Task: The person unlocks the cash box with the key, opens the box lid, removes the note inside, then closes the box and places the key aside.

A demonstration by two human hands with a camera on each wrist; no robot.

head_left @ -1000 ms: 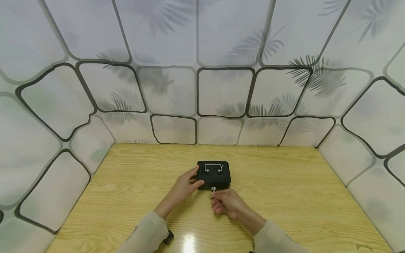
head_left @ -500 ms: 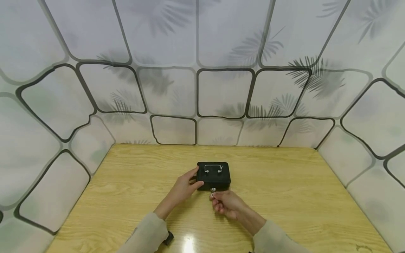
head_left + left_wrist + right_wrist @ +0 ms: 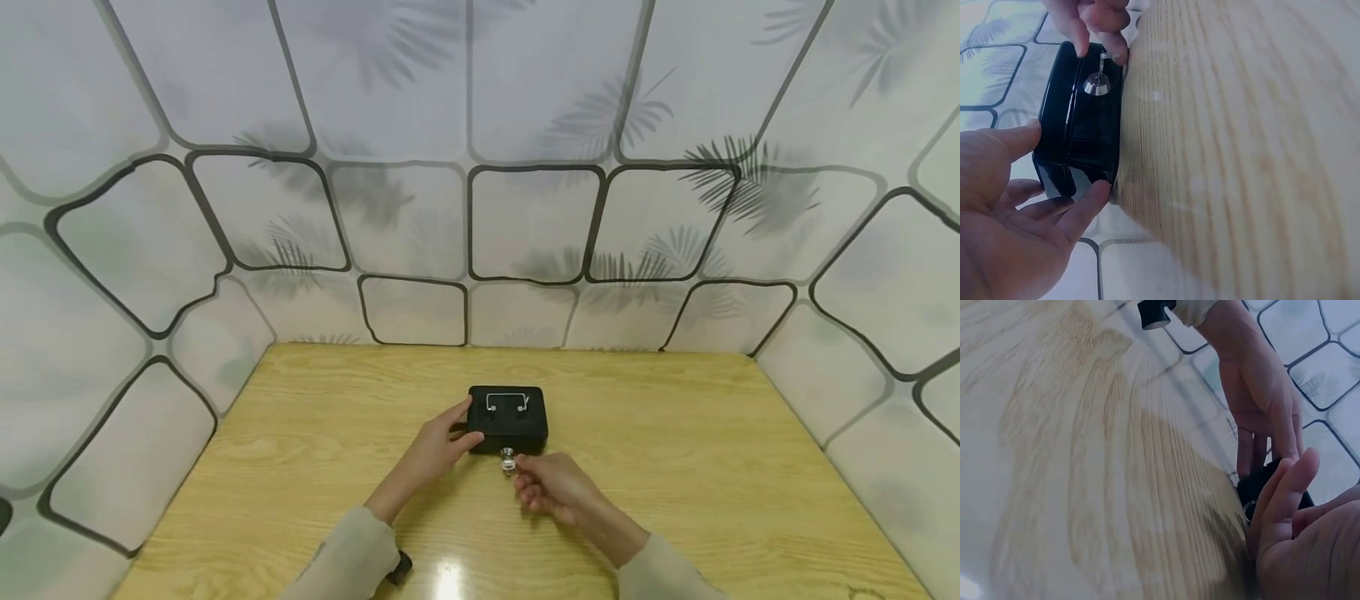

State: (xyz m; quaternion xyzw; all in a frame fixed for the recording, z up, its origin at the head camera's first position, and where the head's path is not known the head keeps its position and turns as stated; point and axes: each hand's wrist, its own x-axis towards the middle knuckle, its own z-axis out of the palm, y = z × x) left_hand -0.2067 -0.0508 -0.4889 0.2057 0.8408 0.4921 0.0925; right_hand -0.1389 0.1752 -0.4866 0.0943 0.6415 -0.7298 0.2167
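Note:
A small black cash box (image 3: 507,421) with a wire handle (image 3: 507,395) on its lid stands on the wooden table. My left hand (image 3: 437,446) grips its left side, the thumb (image 3: 1025,136) on the lid's edge and the other fingers about the end. A silver key (image 3: 1102,64) sticks out of the round lock (image 3: 1097,85) in the box's front, and a small ring hangs at it. Just right of the key is my right hand (image 3: 558,487), its fingers loosely curled and fingertips beside the key. Whether they touch it is hard to tell.
The wooden table (image 3: 337,400) reaches back to a patterned curtain (image 3: 525,217) that encloses it on the back and both sides. A small black object (image 3: 401,568) shows at the left sleeve (image 3: 348,550).
My right hand has let go of the key and shifted slightly right, so the key now shows fully. The left hand and the cash box have stayed in place.

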